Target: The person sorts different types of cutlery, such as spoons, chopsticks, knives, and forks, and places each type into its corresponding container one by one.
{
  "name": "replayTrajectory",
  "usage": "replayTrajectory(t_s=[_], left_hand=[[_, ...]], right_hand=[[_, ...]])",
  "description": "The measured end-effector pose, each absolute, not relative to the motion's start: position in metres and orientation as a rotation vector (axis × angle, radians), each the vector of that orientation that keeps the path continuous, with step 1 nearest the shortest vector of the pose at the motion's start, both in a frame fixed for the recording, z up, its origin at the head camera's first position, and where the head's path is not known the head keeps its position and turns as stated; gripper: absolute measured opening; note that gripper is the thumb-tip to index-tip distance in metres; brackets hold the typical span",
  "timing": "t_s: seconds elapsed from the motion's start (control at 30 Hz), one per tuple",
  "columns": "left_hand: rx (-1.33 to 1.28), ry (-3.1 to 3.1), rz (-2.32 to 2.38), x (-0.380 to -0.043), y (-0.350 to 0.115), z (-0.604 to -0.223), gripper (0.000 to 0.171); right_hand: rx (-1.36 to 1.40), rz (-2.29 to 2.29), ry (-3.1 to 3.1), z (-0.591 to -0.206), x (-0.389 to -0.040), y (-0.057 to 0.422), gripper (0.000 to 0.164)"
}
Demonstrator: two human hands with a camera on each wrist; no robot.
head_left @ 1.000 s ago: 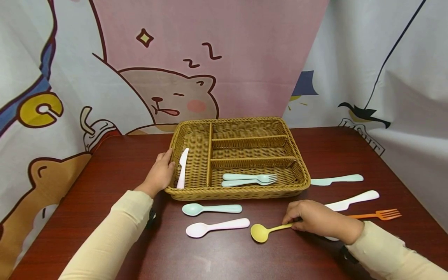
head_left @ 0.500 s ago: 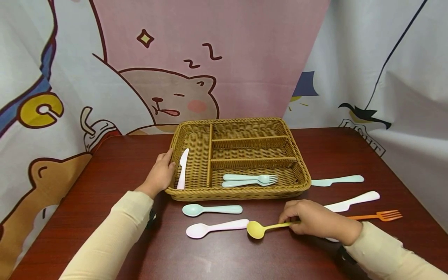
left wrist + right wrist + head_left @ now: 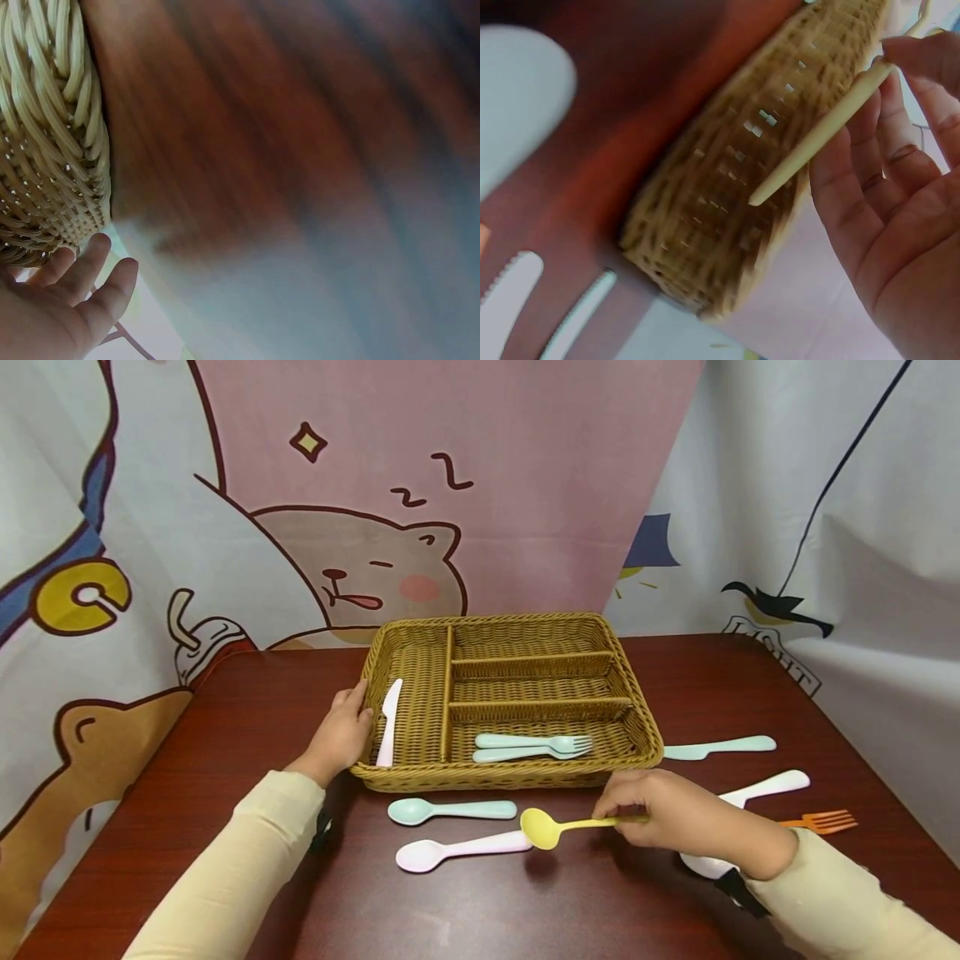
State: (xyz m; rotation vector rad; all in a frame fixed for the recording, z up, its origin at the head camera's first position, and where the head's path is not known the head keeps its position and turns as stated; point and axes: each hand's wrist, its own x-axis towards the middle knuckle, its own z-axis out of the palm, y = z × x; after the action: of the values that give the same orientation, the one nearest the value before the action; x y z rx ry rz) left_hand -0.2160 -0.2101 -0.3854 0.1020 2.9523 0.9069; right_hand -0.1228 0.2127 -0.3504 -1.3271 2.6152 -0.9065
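- I see the wicker basket's (image 3: 510, 773) near rim just beyond the right hand (image 3: 667, 810); its divider tops stand within the surrounding rim.
- On my near side, bare table (image 3: 450, 918) runs from the pink spoon (image 3: 422, 857) to the bottom of the head view.
- I have the yellow spoon (image 3: 542, 829) in front of the basket, its bowl over the pink spoon's handle end, a shadow beneath.
- Its long axis runs nearly sideways, bowl leftward, handle toward the right hand.
- The right grip is narrow: thumb and fingers pinch the handle.
- The left hand (image 3: 339, 735) touches the basket's left side, fingers extended, not gripping.
- My right wrist view shows the handle's free end; the bowl reads best from the head.
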Motion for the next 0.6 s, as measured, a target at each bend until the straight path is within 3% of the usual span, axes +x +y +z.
replayTrajectory(t_s=[0.6], left_hand=[[0.092,2.955,0.895,-0.216,-0.209,-0.385,0.056]], right_hand=[[-1.041,-0.812,2.853,-0.298,-0.161,0.210,0.029]])
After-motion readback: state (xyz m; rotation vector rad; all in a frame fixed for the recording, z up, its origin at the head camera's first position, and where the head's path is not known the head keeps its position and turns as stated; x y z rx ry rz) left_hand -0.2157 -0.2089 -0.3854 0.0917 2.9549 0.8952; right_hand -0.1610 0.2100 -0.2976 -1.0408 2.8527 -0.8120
